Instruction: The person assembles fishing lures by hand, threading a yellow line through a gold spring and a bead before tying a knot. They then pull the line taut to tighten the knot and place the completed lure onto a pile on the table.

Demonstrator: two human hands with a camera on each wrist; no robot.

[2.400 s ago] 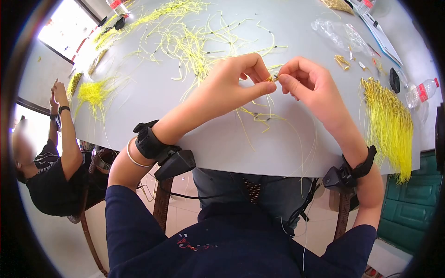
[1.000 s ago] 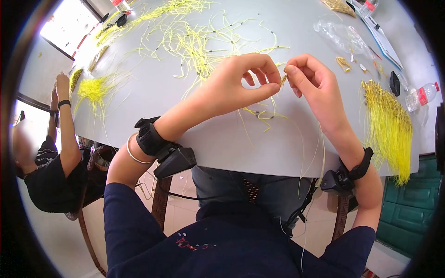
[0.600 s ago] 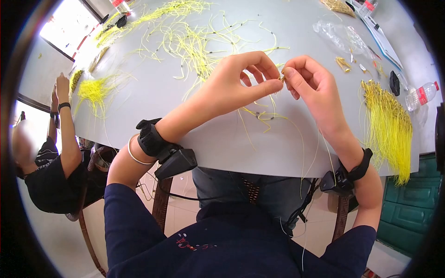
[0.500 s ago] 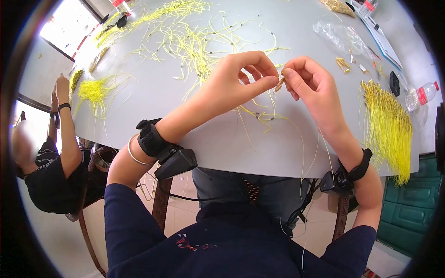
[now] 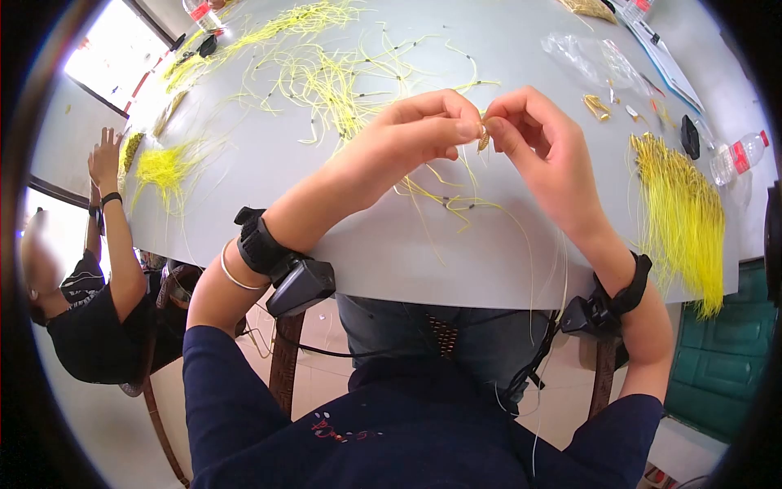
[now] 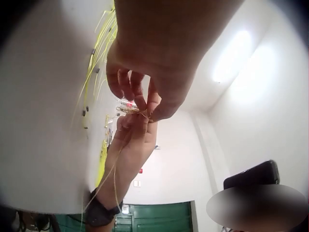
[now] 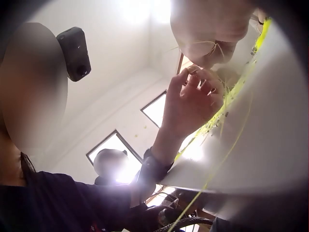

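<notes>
Two hands of mine meet above the grey table (image 5: 391, 253), and everything else I place from that table. Off its left edge sits another person (image 5: 90, 301), beside a tuft of yellow threads (image 5: 163, 163) lying on the tabletop. Loose yellow threads (image 5: 326, 73) sprawl across the far middle. My left hand (image 5: 407, 138) has thumb and forefinger pressed together on one end of a small golden coil spring (image 5: 483, 138), held just above the table's near middle; my right hand (image 5: 542, 143) pinches its other end, fingers curled. A clear plastic bag (image 5: 595, 61) lies at the far right; I cannot tell what it holds. A thick yellow thread bundle (image 5: 684, 212) drapes over the right edge, a water bottle (image 5: 737, 155) beside it.
</notes>
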